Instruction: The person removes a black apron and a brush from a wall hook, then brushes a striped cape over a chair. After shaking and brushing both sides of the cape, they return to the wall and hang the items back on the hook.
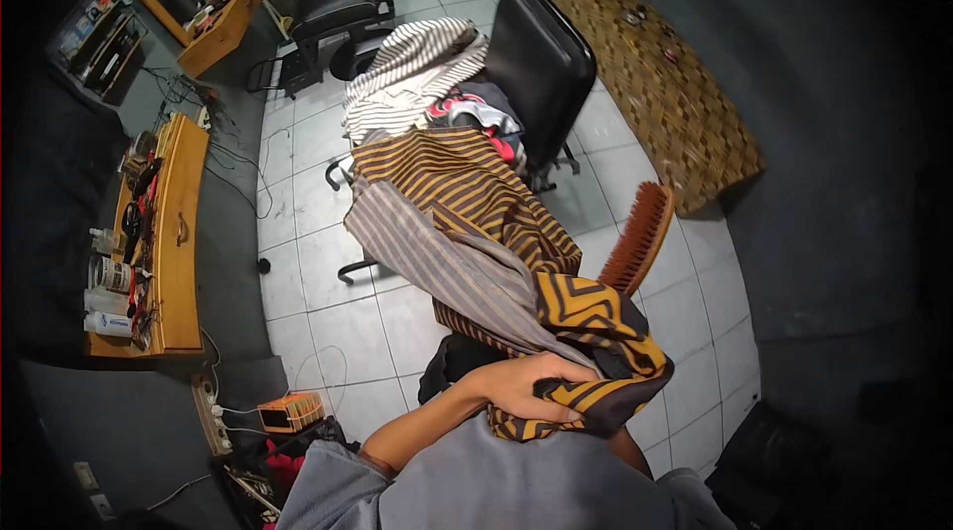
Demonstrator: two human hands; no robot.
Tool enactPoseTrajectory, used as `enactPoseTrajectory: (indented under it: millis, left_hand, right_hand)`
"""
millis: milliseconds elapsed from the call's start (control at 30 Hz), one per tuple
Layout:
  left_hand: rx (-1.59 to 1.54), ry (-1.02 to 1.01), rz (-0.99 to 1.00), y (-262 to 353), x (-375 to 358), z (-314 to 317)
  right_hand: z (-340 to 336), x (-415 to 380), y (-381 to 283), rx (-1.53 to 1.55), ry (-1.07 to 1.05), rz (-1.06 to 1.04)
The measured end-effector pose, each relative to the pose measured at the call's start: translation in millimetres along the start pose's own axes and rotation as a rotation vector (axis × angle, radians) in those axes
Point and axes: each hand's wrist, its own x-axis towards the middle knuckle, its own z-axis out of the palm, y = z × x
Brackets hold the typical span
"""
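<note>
Drawer shelf (179, 242): bottles (109, 274) and small items are kept on top, at the wall side, seemingly so that they are within reach.
Chair (541, 64): the white striped cloth (412, 73) is heaped in front of the backrest, probably because the seat is used as a holding place.
Brown striped cloth (457, 168): it is stretched from the chair towards the lap, so its weight is likely shared by both.
Grey striped cloth (427, 252): it is laid over the brown one, its near end gathered beside the left hand.
Left hand (531, 386): its fingers are clamped on the zigzag cloth (596, 331), apparently to keep the folds bunched against the body.
Brush (637, 237): it is tilted beyond the zigzag cloth, bristles facing left; its lower end is hidden.
Right hand: it is covered by cloth; whether the brush is held, or how the fingers are set, cannot be told.
</note>
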Motion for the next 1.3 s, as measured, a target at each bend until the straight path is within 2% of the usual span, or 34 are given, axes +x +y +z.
enactPoseTrajectory:
  millis: [100, 200, 233, 300, 367, 400, 433, 467, 500, 567, 633, 667, 700, 767, 800, 833, 900, 933, 967, 1000, 1033, 1067, 1100, 1167, 1233, 1300]
  left_hand:
    - [-0.062, -0.131, -0.050, -29, 32, 49]
    - [-0.149, -0.097, -0.131, -59, 53, 105]
    - [-0.131, -0.023, -0.102, -71, 57, 121]
    - [-0.122, 0.052, -0.101, -84, 60, 147]
    - [-0.276, 0.142, -0.430, -85, 60, 161]
    - [-0.216, 0.232, -0.497, -85, 60, 165]
    - [-0.145, 0.314, -0.559, -87, 60, 170]
    - [0.011, 0.418, -0.436, -92, 61, 175]
    - [0.160, 0.505, -0.449, -93, 61, 177]
    - [0.573, 0.660, -0.296, -103, 59, 180]
    - [0.630, 0.625, -0.452, -91, 61, 179]
    - [0.679, 0.565, -0.537, -82, 60, 180]
    - [0.677, 0.542, -0.538, -74, 60, 180]
    - [0.853, 0.282, -0.482, -62, 57, 180]
    - [0.860, 0.260, -0.343, -65, 52, 178]
    - [0.862, 0.248, -0.332, -63, 48, 175]
    - [0.705, 0.162, -0.302, -55, 40, 170]
    - [0.609, 0.143, -0.401, -44, 36, 169]
    - [0.613, 0.141, -0.392, -45, 29, 167]
    - [0.456, 0.231, -0.320, -49, 21, 162]
    - [0.299, 0.318, -0.248, -53, 12, 156]
    - [0.324, 0.395, -0.242, -55, 5, 147]
    - [0.223, 0.512, -0.233, -58, -5, 139]
    - [0.121, 0.761, -0.175, -66, -17, 125]
    - [-0.097, 0.838, -0.147, -68, -28, 115]
    - [-0.153, 0.845, -0.161, -67, -31, 114]
  right_hand:
    - [-88, -49, 1, 0.058, 0.075, 0.046]
    - [-166, -109, 3, 0.115, 0.176, 0.119]
    - [-183, -126, 6, 0.137, 0.208, 0.148]
    - [-196, -104, 3, 0.187, 0.268, 0.208]
    - [-210, -87, -2, 0.228, 0.345, 0.273]
    - [-221, -110, -1, 0.245, 0.398, 0.305]
    - [-213, -115, -23, -0.107, 0.509, 0.366]
    - [-216, -118, -30, -0.233, 0.503, 0.265]
    - [-220, -123, -36, -0.363, 0.493, 0.169]
    - [-225, -136, -39, -0.349, 0.512, 0.204]
    - [-225, -148, -40, -0.461, 0.472, 0.108]
    - [-218, -150, -46, -0.382, 0.423, -0.012]
    - [-207, -156, -59, -0.225, 0.381, 0.017]
    - [-189, -162, -73, -0.141, 0.260, -0.075]
    - [-177, -162, -81, -0.118, 0.191, -0.149]
    - [-165, -162, -87, -0.096, 0.119, -0.223]
    - [-146, -166, -91, 0.000, 0.002, -0.099]
    - [-145, -166, -85, -0.128, -0.066, -0.085]
    - [-145, -167, -80, -0.253, -0.134, -0.067]
    - [-142, -170, -80, -0.254, -0.134, -0.073]
    - [-139, -174, -82, -0.217, -0.095, -0.050]
    - [-135, -177, -84, -0.180, -0.054, -0.026]
    - [-131, -181, -85, -0.200, 0.029, -0.046]
    - [-138, -189, -81, -0.374, 0.177, -0.053]
    - [-135, -194, -77, -0.392, 0.351, -0.109]
    - [-131, -194, -69, -0.472, 0.534, -0.184]
